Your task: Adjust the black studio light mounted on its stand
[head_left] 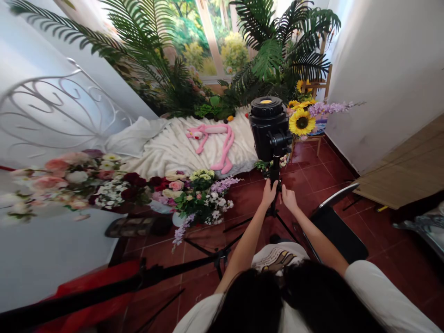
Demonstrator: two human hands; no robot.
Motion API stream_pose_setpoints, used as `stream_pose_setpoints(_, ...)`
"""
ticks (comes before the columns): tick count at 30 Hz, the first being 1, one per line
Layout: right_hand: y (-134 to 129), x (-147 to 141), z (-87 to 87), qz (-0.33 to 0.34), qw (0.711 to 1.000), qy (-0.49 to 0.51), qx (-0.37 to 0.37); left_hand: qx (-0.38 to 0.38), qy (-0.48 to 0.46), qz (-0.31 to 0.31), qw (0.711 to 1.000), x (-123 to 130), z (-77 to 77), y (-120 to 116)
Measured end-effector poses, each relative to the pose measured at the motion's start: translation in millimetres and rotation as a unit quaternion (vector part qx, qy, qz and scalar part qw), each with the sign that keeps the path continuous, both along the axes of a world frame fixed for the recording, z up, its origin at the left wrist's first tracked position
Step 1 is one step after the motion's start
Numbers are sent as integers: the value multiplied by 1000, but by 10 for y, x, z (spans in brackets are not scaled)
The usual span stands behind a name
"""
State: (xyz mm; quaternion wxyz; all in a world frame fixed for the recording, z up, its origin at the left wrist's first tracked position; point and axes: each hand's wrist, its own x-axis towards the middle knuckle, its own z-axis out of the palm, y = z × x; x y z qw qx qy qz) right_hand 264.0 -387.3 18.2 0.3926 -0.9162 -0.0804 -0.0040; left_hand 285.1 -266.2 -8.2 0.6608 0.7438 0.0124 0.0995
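Observation:
In front of me a black studio light [266, 127] stands upright on a black light stand [274, 173]. My left hand [268, 191] is wrapped around the stand's pole below the light. Close beside it, my right hand [289, 197] has its fingers curled together at the right side of the pole. It seems to be at a small knob or clamp there, but the fingers cover what they pinch. The stand's lower legs spread over the floor beneath my arms.
A pink plush toy [217, 132] lies on a white fur blanket [163, 148]. Artificial flowers [197, 194] stand front left, sunflowers [301, 122] right of the light. A black folding chair [342, 236] is by my right arm. Another black pole [166, 274] crosses the lower left.

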Motion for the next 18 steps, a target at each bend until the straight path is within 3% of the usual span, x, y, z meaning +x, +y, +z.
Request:
stream_pose_setpoints(3,51,-35,-31,-3,991,41,127,3,-1,1,1000,4,19,-7)
stream_pose_setpoints(7,122,-195,-125,-2,974,72,216,-17,-6,-2,1000,-64,11,52)
stream_pose_setpoints(12,398,-403,-352,133,965,143,176,-25,-5,48,999,-402,-225,444)
stream_pose_setpoints(18,1092,-353,-434,250,939,186,146,-27,28,241,970,-1015,-494,1283)
